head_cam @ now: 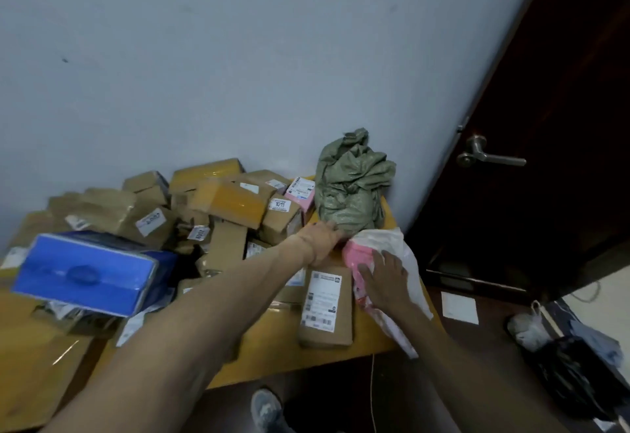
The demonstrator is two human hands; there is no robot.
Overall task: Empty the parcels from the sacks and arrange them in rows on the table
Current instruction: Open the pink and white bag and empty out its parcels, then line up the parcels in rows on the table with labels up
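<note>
Head view:
L hand (322, 241): mid-frame, at base of green sack (351, 190); fingers blurred, grip can't tell.
R hand (387, 279): fingers spread flat on pink-white bag (395, 245), right of centre.
Parcels (225, 204): loose heap centre-left on yellow table (370, 340).
Green sack: crumpled, upright, far right table corner by wall.

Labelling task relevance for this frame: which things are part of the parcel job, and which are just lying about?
Job: green sack; parcel pile; blue box, probably a parcel; labelled brown parcel; pink-and-white poly parcel under right hand; left hand at the sack; table.
Lying about: door handle; white paper on floor; white bag on floor.
</note>
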